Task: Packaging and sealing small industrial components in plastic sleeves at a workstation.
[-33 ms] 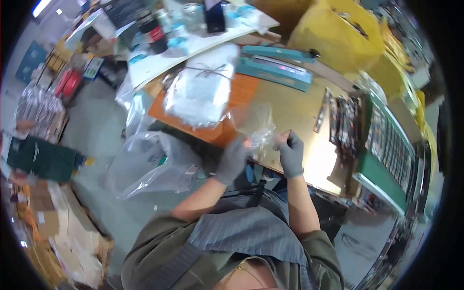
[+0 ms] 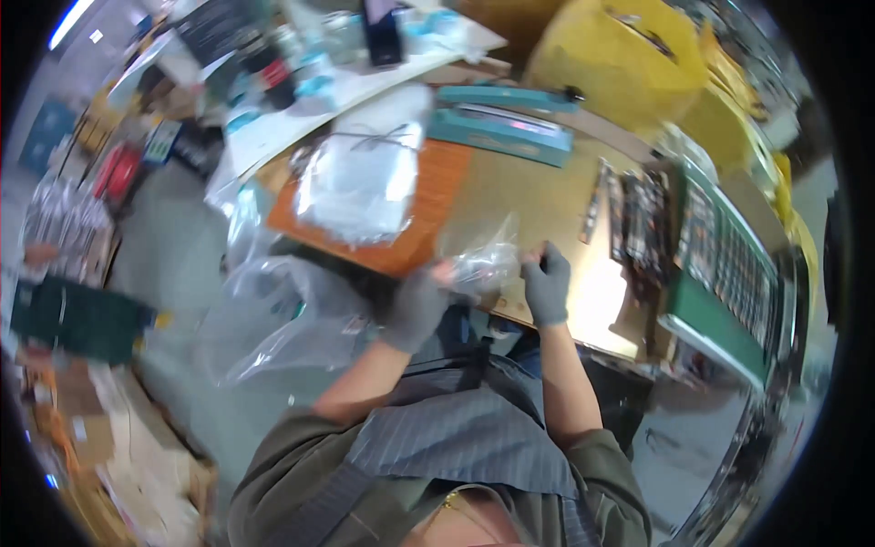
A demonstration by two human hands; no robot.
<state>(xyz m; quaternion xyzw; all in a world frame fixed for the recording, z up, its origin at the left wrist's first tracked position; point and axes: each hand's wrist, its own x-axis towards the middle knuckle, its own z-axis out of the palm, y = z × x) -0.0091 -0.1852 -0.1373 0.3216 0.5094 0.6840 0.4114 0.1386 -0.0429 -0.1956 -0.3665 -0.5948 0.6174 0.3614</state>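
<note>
A small clear plastic bag point(image 2: 488, 262) hangs crumpled between my two hands, above the near edge of the table. My left hand point(image 2: 415, 308), in a grey glove with bare fingertips, is closed on the bag's left side; motion blurs it a little. On the other side my right hand point(image 2: 549, 287), gloved the same way, has its fingers curled and pinched at the bag's right edge. What the bag contains, if anything, is too blurred to make out. Beyond the left hand, a stack of clear plastic bags point(image 2: 360, 178) tied with a dark cord lies on an orange-brown board point(image 2: 442, 196).
A teal bag sealer point(image 2: 501, 132) stands at the table's back. Dark patterned strips point(image 2: 638, 214) lie at right beside a green tray point(image 2: 720, 324) of similar strips. A white shelf point(image 2: 301, 118) holds a dark bottle point(image 2: 267, 73). A large clear bag point(image 2: 287, 319) hangs at left.
The whole scene has shifted slightly left in the picture. My hands are a little farther apart, and the plastic bag is stretched more sideways between them.
</note>
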